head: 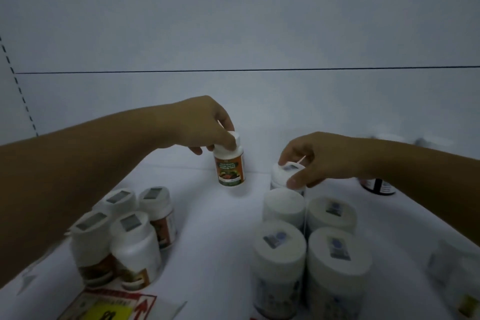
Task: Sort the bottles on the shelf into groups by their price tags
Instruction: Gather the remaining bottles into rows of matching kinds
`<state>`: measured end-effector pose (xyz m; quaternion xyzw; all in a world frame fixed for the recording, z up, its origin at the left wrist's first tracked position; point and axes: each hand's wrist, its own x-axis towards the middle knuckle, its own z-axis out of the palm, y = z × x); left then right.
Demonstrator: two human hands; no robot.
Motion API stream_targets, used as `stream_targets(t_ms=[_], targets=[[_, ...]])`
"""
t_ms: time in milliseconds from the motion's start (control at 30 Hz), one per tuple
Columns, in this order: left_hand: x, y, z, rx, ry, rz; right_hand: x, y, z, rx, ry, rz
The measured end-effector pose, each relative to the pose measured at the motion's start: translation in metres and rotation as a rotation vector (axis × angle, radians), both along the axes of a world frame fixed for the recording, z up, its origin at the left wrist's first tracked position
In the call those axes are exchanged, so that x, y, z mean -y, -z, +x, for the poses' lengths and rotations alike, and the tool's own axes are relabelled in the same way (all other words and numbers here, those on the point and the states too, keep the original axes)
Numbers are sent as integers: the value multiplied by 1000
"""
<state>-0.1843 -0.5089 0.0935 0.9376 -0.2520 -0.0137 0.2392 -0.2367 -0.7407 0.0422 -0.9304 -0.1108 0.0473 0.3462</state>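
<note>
Dim, soft frame. The grey price stickers on the caps are unreadable. The right forearm hides most of a dark bottle (378, 187) near the shelf's right edge. A blurred pale bottle (452, 265) sits front right, can't ID it. The red-and-yellow shelf sign (109, 306) is cut off at the front edge.

Left hand (205, 125) pinches the white cap of an orange-label tablet bottle (230, 166). It's upright, mid-shelf toward the back edge, apart from both groups. Can't tell if its base touches the shelf (207, 241).

Right hand (319, 158) has fingers curled round the cap of a white-capped bottle (284, 176), just behind the right group. Its label is mostly hidden by fingers and the bottles in front.

Left group (124, 228): four small orange-label bottles, packed two by two, front left. Right group (306, 241): four wider white-lidded bottles, two by two, front centre-right, labels too blurred to read.
</note>
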Motion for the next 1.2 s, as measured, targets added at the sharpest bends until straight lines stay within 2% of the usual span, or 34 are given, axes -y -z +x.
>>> stream_targets(t_ms=[267,367,533,767,867,1000,1100,1200], targets=[[-54,-1,34,14,-130,-10,5,12,1,-37,8,-12],[-73,2,42,-76,-200,112,3,6,5,-38,26,-45],[-90,16,47,-298,-212,442,-6,9,10,11,-10,-174],[-98,15,46,-357,-173,530,-10,11,15,27,-36,-218],[-98,14,46,-302,-180,543,-12,10,14,37,-53,-252],[-73,11,41,-86,-155,409,-15,6,11,33,-63,-317],[-31,7,28,63,-3,308,-2,-2,6,77,-24,-362],[25,4,10,141,182,259,41,-19,-9,186,127,-413]])
